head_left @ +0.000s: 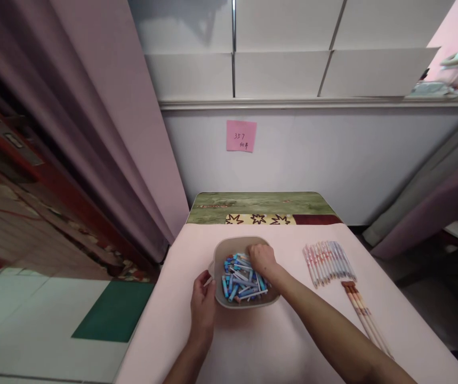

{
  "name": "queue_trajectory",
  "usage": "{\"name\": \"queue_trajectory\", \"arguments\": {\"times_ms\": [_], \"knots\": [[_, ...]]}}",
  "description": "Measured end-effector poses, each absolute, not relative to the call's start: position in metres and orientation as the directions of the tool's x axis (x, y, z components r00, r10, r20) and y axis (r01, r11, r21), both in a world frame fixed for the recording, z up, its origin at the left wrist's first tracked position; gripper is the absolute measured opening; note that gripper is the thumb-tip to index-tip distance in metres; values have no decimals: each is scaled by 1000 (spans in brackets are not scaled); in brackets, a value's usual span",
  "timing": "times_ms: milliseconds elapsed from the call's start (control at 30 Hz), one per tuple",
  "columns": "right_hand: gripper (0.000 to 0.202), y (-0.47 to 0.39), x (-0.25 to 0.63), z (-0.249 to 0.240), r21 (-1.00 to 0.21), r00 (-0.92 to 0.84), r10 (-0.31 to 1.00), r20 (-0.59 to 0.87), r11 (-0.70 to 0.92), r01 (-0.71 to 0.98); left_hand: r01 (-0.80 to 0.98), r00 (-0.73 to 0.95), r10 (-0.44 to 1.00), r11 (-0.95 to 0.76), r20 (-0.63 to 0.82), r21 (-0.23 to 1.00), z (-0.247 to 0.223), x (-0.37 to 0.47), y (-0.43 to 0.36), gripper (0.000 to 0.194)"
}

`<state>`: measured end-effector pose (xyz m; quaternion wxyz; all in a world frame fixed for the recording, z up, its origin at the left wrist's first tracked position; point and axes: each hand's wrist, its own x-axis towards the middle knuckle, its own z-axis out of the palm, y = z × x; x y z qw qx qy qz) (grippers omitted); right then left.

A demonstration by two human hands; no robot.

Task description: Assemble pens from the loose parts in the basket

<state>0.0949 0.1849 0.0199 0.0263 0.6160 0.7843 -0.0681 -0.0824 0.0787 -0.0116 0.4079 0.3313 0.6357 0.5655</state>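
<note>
Basin (231,246), beige with rounded corners

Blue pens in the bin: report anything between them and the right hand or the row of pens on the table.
Nothing visible separates the blue pens from the right hand inside the bin. Towards the row of pens, the bin's right wall and the right wrist stand between.

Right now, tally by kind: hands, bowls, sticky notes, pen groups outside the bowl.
Hands: 2 (left hand, right hand)
Bowl: 1
Sticky note: 1
Pen groups: 2 (pale row, brown-ended bundle)
Total: 6
Bowl's pens: too jumbled to count.
</note>
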Motion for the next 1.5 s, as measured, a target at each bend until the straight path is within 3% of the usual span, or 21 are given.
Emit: {"name": "queue_trajectory", "arguments": {"times_ms": [333, 500, 567, 633, 700, 733, 833, 900, 1000, 1100, 1200, 1300, 1367, 1500], "knots": [[19, 190, 90, 19, -130, -248, 957, -153, 230, 965, -15, -433, 890, 150, -142, 989, 3, -81, 76, 45], [20, 180, 100, 39, -227, -270, 962, -40, 255, 940, -28, -438, 888, 140, -138, 990, 6, -81, 80, 50], [25, 175, 107, 47, -319, -246, 968, 52, 249, 914, 25, -477, 875, 110, -85, 994, 12, -84, 84, 52], [27, 170, 114, 52, -574, -179, 975, 133, 223, 788, 113, -509, 861, 47, 17, 992, 21, -86, 89, 51], [25, 164, 118, 53, -866, -116, 987, 108, 151, 476, 160, -477, 874, -15, 90, 987, 32, -82, 95, 43], [23, 160, 118, 52, -951, -116, 991, 59, 91, 296, 140, -434, 896, -35, 94, 990, 38, -78, 97, 37], [23, 145, 112, 51, -996, -237, 969, -68, -81, -47, -60, -284, 959, 9, -26, 998, 51, -56, 101, 31], [28, 134, 106, 50, -979, -317, 944, -89, -142, -146, -231, -174, 974, 104, -147, 967, 55, -39, 100, 38], [31, 121, 98, 46, -966, -334, 938, -90, -165, -201, -393, -70, 975, 169, -213, 904, 58, -21, 95, 42], [30, 117, 100, 42, -987, -300, 951, -76, -115, -115, -452, -76, 967, 186, -245, 872, 59, -20, 91, 36], [28, 124, 111, 46, -956, -232, 973, -21, 48, 290, -528, -174, 940, 163, -294, 833, 61, -34, 91, 32], [21, 137, 120, 52, -604, -151, 987, 57, 154, 782, -542, -284, 912, 101, -295, 834, 64, -53, 92, 32], [18, 145, 118, 50, -430, -155, 987, 27, 152, 890, -514, -315, 910, 75, -269, 854, 66, -61, 92, 36], [14, 152, 97, 36, -318, -185, 980, -68, 155, 935, -500, -281, 920, 104, -274, 860, 68, -63, 87, 34]]}}
